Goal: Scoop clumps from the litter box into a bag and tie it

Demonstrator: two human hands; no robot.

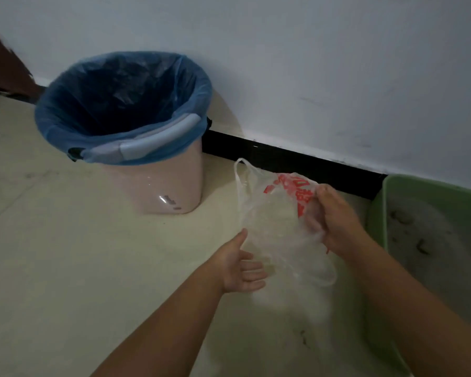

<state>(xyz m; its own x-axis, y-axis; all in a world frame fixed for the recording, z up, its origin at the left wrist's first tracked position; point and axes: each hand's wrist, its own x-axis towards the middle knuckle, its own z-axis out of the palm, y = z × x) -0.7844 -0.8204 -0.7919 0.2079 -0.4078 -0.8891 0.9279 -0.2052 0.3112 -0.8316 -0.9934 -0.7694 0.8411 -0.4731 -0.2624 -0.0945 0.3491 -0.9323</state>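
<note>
A thin clear plastic bag with red print hangs above the floor in front of me. My right hand is closed on its right side, fingers bunched in the film. My left hand is spread open, palm up, just under the bag's lower left part; I cannot tell if it touches the film. One bag handle loop sticks up at the top left. The green litter box stands at the right edge, holding grey litter with several dark clumps. No scoop is in sight.
A pink bin lined with a blue bag stands by the white wall at the left. A black skirting strip runs along the wall's foot. Pale floor lies between the bin and me.
</note>
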